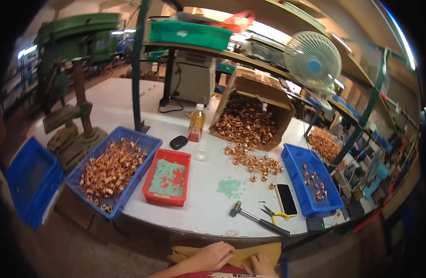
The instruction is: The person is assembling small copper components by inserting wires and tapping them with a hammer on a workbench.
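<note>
Both my hands are low in the picture, over a mustard-yellow cloth (243, 255) across my lap, below the table's front edge. My left hand (215, 255) has its fingers curled together, and what they hold, if anything, is hidden. My right hand (260, 265) lies lower and to the right against the cloth, its fingers bent inward; I cannot make out anything in them. On the table above them lie a hammer (259, 219) with a dark handle, yellow-handled pliers (275, 213) and a black-screened phone (286, 200). A small pile of pale green pieces (228, 187) is spread behind the hammer.
A tipped cardboard box (264, 88) spills copper coils (254, 162). Blue bins (150, 150) (310, 185) with coils flank a red tray (187, 183) of green pieces. A bottle (196, 124), black oval object (178, 142), fan (313, 60) and green drill press (78, 37) stand farther back.
</note>
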`<state>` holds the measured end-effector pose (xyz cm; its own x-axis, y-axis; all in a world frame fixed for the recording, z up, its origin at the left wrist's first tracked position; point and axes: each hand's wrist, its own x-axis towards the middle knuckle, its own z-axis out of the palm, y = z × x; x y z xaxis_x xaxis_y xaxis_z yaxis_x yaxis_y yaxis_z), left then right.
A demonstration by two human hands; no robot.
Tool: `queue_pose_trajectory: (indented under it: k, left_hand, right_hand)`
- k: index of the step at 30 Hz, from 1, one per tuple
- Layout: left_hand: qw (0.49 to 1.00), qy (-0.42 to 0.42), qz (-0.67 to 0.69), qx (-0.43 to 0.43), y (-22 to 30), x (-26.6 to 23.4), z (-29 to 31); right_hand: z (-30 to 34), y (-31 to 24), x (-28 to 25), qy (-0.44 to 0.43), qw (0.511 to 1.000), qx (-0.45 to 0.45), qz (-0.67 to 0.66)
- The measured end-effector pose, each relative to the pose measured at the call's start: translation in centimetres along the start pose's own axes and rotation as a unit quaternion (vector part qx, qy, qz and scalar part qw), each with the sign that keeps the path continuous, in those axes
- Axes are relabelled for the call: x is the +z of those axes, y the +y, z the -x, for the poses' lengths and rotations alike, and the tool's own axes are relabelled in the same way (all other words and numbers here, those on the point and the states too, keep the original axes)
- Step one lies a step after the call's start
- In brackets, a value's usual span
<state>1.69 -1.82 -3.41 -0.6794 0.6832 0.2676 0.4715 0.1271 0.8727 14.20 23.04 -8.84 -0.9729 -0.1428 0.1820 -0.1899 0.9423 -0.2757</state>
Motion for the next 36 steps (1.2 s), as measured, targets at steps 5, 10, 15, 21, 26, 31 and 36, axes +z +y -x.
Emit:
queue_pose_trajectory:
  k: [5, 10, 15, 21, 26, 31, 36]
  left_hand:
    - [0.959, 0.044, -0.271, 0.067, -7.2, 2.7, 4.9]
    - [0.928, -0.014, -0.360, -0.101, -9.3, 1.4, 7.6]
    - [0.953, -0.194, -0.162, -0.166, -9.8, -0.7, 10.1]
    - [0.832, -0.313, 0.227, -0.398, -11.9, -4.8, 9.9]
    - [0.631, -0.155, 0.581, -0.490, -17.3, -4.3, 11.3]
    - [0.644, -0.059, 0.559, -0.519, -16.0, -5.6, 10.3]
    - [0.873, -0.003, 0.038, -0.486, -8.8, -7.7, 8.8]
  right_hand:
    - [0.5, -0.3, -0.1, -0.009, 0.999, -0.030, 0.020]
    - [0.3, -0.9, -1.7, -0.111, 0.992, -0.001, 0.066]
    - [2.8, 1.5, -1.3, -0.151, 0.988, 0.007, 0.011]
    - [4.3, 2.3, -0.8, -0.196, 0.896, 0.282, -0.281]
    - [1.8, 0.7, -3.7, -0.235, 0.928, 0.214, -0.195]
    - [1.0, -0.3, -4.3, -0.196, 0.916, 0.263, -0.230]
    - [2.5, -0.5, -4.6, -0.169, 0.921, 0.281, -0.212]
